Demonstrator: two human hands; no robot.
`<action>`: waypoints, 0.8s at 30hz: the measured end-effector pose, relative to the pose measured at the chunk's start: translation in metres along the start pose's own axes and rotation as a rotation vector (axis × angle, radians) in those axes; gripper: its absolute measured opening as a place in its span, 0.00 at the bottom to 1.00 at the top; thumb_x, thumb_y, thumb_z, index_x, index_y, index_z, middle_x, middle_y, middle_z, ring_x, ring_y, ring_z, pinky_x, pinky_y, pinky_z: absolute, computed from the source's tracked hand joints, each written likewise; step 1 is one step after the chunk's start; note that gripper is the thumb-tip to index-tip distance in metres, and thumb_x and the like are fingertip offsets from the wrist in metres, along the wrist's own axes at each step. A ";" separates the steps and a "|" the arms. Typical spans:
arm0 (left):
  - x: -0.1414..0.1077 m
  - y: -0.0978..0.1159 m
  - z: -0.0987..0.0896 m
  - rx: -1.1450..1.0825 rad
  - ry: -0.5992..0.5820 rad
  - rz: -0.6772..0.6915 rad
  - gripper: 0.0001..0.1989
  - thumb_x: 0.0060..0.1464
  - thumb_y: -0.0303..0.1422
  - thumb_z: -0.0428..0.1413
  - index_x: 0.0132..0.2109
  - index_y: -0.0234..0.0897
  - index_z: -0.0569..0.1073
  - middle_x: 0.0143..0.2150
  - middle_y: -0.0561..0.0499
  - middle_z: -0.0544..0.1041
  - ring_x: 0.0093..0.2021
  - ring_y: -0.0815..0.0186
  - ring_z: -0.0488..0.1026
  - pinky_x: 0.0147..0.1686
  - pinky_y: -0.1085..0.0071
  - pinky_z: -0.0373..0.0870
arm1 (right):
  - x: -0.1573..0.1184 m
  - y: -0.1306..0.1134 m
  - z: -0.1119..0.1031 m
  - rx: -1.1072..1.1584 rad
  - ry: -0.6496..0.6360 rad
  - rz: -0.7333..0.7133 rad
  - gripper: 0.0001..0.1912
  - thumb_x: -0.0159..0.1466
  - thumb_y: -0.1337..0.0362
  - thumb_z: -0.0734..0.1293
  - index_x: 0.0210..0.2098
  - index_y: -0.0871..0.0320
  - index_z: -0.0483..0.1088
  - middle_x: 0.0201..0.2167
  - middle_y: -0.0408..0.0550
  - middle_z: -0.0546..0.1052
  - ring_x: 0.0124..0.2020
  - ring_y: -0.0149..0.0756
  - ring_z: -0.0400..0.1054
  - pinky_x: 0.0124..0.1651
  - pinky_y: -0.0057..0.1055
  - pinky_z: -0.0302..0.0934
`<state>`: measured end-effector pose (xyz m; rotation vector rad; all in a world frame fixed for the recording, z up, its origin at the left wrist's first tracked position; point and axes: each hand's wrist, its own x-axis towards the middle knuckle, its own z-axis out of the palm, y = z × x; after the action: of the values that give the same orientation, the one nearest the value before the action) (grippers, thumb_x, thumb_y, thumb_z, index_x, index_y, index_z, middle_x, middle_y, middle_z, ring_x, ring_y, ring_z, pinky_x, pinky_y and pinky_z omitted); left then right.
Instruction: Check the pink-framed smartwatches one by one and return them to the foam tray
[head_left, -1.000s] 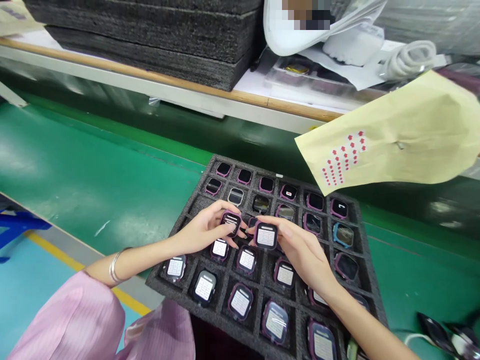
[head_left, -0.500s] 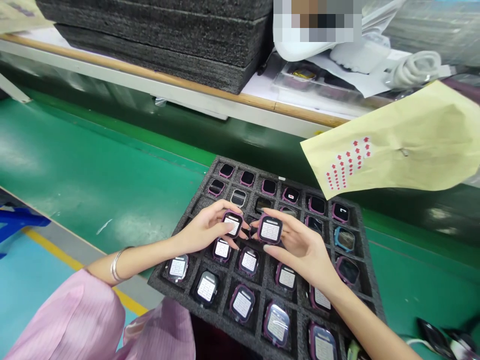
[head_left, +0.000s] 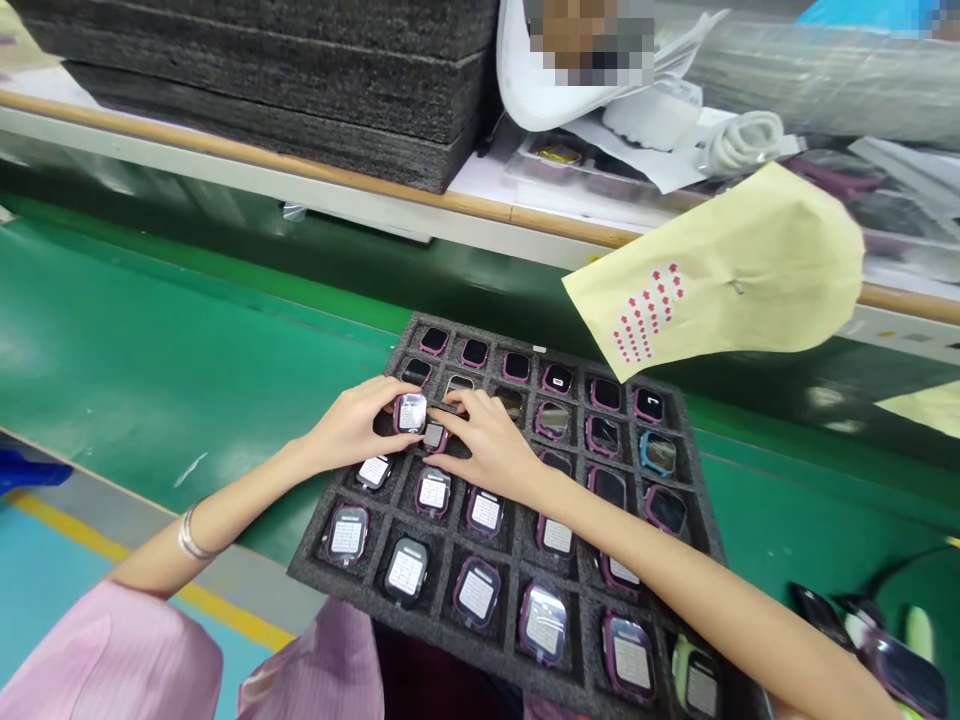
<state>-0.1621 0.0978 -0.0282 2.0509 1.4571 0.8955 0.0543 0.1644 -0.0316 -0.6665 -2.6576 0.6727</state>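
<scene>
My left hand (head_left: pixel 373 425) pinches a purple-framed smartwatch (head_left: pixel 410 412) by its edges, its lit white screen facing up, over the left side of a dark foam tray (head_left: pixel 469 665). Just right of it, my right hand (head_left: pixel 491 445) reaches down with thumb and fingers around a second smartwatch (head_left: pixel 434 436), low at a compartment. Whether that watch rests on the foam I cannot tell. Smartwatches with white screens, such as a dark-framed one (head_left: pixel 406 571), fill the near compartments. Farther back lie dark-screened ones, among them a blue-framed watch (head_left: pixel 658 452).
The tray lies on a green surface (head_left: pixel 187 300). Behind it runs a shelf (head_left: pixel 495 212) bearing stacked black foam (head_left: pixel 300 110) and a coiled white cable (head_left: pixel 742 140). A yellow paper (head_left: pixel 712 275) with red arrow stickers hangs from it. More devices (head_left: pixel 904 665) lie at the right.
Both hands have moved left across the tray. The right hand has lowered its watch from above the tray's middle to a compartment beside the left hand. The view has shifted slightly right.
</scene>
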 end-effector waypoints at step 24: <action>0.056 0.092 0.105 0.482 -0.312 0.009 0.12 0.59 0.32 0.53 0.41 0.23 0.72 0.39 0.27 0.72 0.42 0.43 0.70 0.36 0.56 0.68 | -0.107 0.022 -0.054 0.196 0.229 0.375 0.13 0.63 0.54 0.67 0.35 0.58 0.75 0.35 0.51 0.75 0.36 0.43 0.72 0.39 0.38 0.68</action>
<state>-0.0135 0.1201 -0.0220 2.3998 1.5931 0.2114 0.1738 0.1468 -0.0179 -1.1234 -2.2424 0.8810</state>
